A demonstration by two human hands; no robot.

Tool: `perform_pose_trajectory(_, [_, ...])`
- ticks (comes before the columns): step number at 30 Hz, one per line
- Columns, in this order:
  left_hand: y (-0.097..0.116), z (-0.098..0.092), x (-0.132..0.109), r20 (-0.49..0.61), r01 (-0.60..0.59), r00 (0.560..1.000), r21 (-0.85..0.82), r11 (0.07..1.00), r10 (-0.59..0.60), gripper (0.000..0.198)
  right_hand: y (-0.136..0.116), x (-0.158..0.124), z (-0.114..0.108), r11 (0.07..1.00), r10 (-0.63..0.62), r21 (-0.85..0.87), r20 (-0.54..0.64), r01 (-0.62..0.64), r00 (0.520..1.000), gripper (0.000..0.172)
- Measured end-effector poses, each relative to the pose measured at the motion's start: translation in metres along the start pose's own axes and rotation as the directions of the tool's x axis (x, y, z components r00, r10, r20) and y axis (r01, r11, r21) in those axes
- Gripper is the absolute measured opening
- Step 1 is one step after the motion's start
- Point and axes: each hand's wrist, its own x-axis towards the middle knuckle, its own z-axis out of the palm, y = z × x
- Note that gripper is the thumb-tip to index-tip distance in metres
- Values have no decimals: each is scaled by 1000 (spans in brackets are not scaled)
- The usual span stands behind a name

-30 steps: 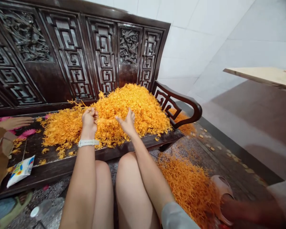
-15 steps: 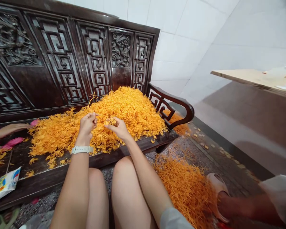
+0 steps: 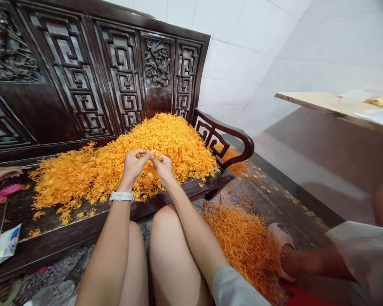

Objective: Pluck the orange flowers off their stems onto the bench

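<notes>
A large heap of small orange-yellow, thin-armed plastic-looking pieces (image 3: 105, 170) covers much of the dark wooden bench seat. In front of the heap, my left hand (image 3: 134, 166), with a pale watch on the wrist, is closed in a pinch. Close against it, my right hand (image 3: 164, 171) is pinched too, its fingertips meeting those of the left. A bit of an orange piece (image 3: 158, 156) shows between the fingertips; the fingers hide most of it.
Behind the heap rises a carved bench back (image 3: 113, 80), with a curved armrest (image 3: 242, 142) at right. Orange thin strands (image 3: 242, 242) lie on the floor near another person's shoe (image 3: 282, 242). At left are another person's hand (image 3: 8, 173), pink flowers (image 3: 9, 191) and a packet (image 3: 3, 248).
My hands were apart, the left trailing a branching orange sprig above its fingers; now they meet at the fingertips. The left has moved right. The view has shifted slightly.
</notes>
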Motion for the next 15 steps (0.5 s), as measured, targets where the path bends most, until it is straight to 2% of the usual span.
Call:
perform_pose_trajectory(3, [-6, 6, 3, -91, -80, 993, -13, 997, 78, 39, -4, -3, 0, 1000, 5, 5, 7, -5, 1000, 47])
perform_pose_trajectory(5, [-8, 4, 5, -159, -85, 984, -51, 995, 76, 36, -6, -3, -1, 1000, 29, -8, 39, -29, 999, 48])
perform_pose_trajectory(10, [-6, -3, 10, -316, 31, 943, -232, 972, -106, 34, -7, -1, 2, 997, 63, -59, 184, -53, 981, 54])
perform_pose_trajectory(12, [-7, -12, 15, -364, 88, 906, -335, 938, -215, 24, -13, -6, 4, 996, 73, -64, 279, -57, 958, 54])
perform_pose_trajectory(13, [-8, -19, 19, -392, 119, 875, -394, 912, -284, 18, -17, -11, 4, 995, 89, -75, 369, -66, 925, 53])
perform_pose_trajectory(14, [-10, -29, 22, -430, 144, 832, -445, 884, -352, 14, -24, -17, 3, 992, 119, -99, 496, -80, 860, 51])
perform_pose_trajectory(15, [-13, -40, 25, -477, 151, 783, -477, 866, -400, 13, -31, -24, 2, 986, 160, -136, 641, -94, 751, 49])
